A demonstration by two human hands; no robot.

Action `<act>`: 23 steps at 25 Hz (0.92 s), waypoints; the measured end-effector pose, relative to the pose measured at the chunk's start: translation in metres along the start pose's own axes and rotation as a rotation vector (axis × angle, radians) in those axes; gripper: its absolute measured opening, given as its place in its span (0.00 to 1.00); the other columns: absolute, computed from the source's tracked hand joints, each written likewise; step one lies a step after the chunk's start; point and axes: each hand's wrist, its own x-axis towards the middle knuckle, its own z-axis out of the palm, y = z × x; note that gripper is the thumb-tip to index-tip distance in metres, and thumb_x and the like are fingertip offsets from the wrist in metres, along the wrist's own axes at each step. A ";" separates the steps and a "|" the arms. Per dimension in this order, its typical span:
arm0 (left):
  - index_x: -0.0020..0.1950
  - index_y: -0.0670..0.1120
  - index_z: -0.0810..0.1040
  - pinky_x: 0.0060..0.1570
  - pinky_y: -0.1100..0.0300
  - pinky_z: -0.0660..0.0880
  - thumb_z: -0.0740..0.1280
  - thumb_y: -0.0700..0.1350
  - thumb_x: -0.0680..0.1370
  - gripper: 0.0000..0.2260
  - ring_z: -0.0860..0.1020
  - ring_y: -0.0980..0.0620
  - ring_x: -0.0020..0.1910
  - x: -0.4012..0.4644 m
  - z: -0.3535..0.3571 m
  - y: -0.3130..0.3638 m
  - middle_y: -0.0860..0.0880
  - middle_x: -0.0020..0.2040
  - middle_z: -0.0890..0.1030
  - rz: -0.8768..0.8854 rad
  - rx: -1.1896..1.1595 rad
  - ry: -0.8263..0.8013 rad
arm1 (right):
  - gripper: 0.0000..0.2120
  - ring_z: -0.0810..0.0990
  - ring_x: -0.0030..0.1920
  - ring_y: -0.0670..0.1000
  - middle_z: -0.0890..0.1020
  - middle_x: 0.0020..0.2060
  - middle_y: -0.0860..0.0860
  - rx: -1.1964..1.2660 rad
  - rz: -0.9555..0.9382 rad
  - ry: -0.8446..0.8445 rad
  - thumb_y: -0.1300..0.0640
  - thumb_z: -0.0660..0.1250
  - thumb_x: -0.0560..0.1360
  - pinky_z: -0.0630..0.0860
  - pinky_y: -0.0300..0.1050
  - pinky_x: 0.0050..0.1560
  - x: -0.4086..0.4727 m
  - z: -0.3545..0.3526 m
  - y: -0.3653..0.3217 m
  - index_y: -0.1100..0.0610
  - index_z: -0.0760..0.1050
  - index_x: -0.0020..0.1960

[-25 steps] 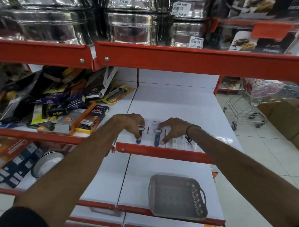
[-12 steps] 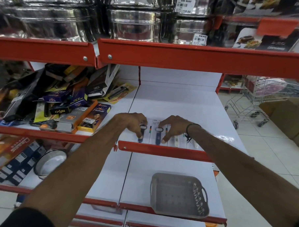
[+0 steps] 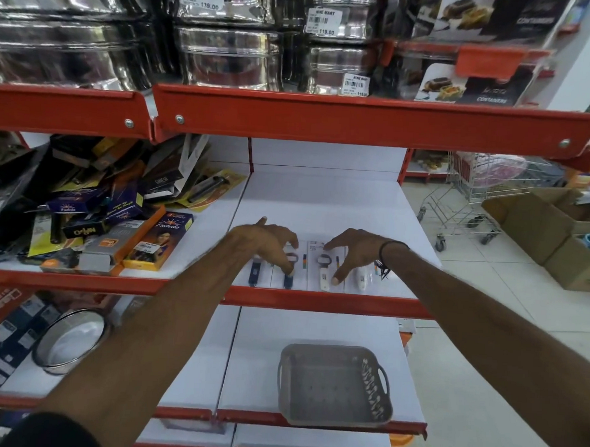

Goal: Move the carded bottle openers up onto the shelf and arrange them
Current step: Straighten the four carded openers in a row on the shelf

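Several carded bottle openers lie flat in a row along the front of the white shelf (image 3: 321,204). Two have blue handles (image 3: 255,274) (image 3: 288,279) and two have white handles (image 3: 324,278) (image 3: 361,279). My left hand (image 3: 269,244) rests on the blue-handled cards, fingers spread, fingertips touching one blue handle. My right hand (image 3: 355,251), with a black wrist cord, presses fingertips on the white-handled cards. Neither hand grips a card; both lie on top of them.
A pile of boxed and carded kitchen tools (image 3: 95,208) fills the shelf to the left. Steel containers (image 3: 226,51) stand on the shelf above. A grey plastic basket (image 3: 333,387) sits on the shelf below. A trolley (image 3: 473,204) and cardboard boxes (image 3: 550,231) stand on the floor at right.
My hands have spread apart along the row; two more cards now show, a blue one at left and a white one at right. The head camera moved closer.
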 end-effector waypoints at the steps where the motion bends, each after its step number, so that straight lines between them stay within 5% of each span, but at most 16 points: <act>1: 0.73 0.53 0.68 0.78 0.46 0.42 0.73 0.61 0.70 0.34 0.66 0.46 0.74 0.001 0.003 0.003 0.49 0.75 0.69 0.005 0.019 -0.019 | 0.42 0.63 0.75 0.53 0.66 0.76 0.48 0.008 -0.006 0.012 0.44 0.81 0.62 0.61 0.51 0.75 0.002 0.005 0.002 0.47 0.70 0.72; 8: 0.71 0.50 0.69 0.79 0.45 0.49 0.76 0.57 0.69 0.34 0.69 0.45 0.71 -0.002 0.009 0.008 0.48 0.73 0.72 0.004 -0.008 -0.005 | 0.42 0.68 0.72 0.53 0.69 0.73 0.46 0.002 0.001 0.058 0.40 0.82 0.57 0.66 0.54 0.72 0.006 0.011 -0.001 0.45 0.74 0.69; 16: 0.72 0.51 0.68 0.65 0.48 0.72 0.77 0.56 0.69 0.35 0.71 0.44 0.66 0.008 0.001 0.020 0.48 0.71 0.71 -0.008 -0.063 0.041 | 0.47 0.61 0.76 0.54 0.64 0.76 0.49 -0.003 0.011 0.070 0.41 0.81 0.60 0.60 0.55 0.76 -0.009 -0.007 0.010 0.47 0.66 0.75; 23: 0.72 0.49 0.69 0.65 0.50 0.71 0.69 0.66 0.71 0.35 0.75 0.45 0.63 0.028 0.012 0.049 0.48 0.70 0.75 0.099 -0.012 0.040 | 0.45 0.61 0.76 0.53 0.64 0.76 0.50 -0.074 0.112 0.003 0.42 0.81 0.62 0.59 0.53 0.76 -0.025 -0.008 0.055 0.49 0.67 0.74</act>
